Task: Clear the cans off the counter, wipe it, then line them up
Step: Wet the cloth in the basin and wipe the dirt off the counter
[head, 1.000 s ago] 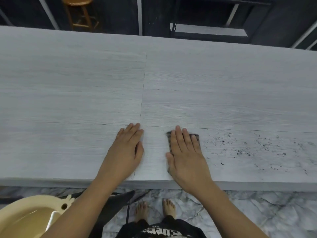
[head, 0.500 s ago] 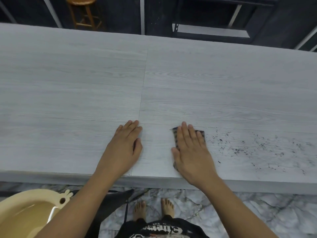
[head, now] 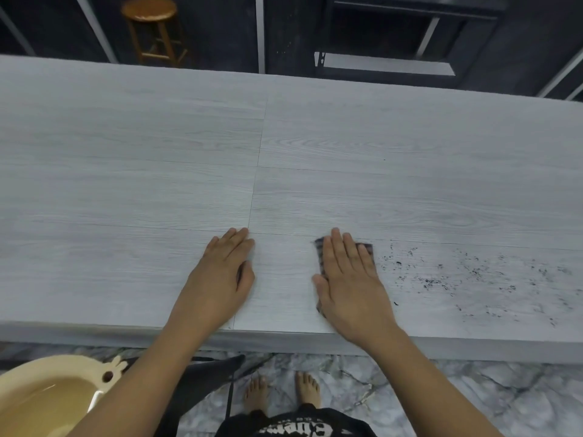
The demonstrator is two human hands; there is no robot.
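- Right hand point(head: 350, 279), flat on the dark cloth point(head: 367, 249), has slid with it to the right along the counter point(head: 410, 184), ending nearer the black specks point(head: 435, 280).
- Gap between the left hand point(head: 220, 279) and the right hand has widened.

Cloth point(head: 366, 249) on counter point(head: 157, 184) — specks point(head: 473, 272) rightward

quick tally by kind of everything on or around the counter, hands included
hands: 2 (left hand, right hand)
cloth: 1
counter: 1
stool: 1
basin: 1
cans: 0 in view
total: 6
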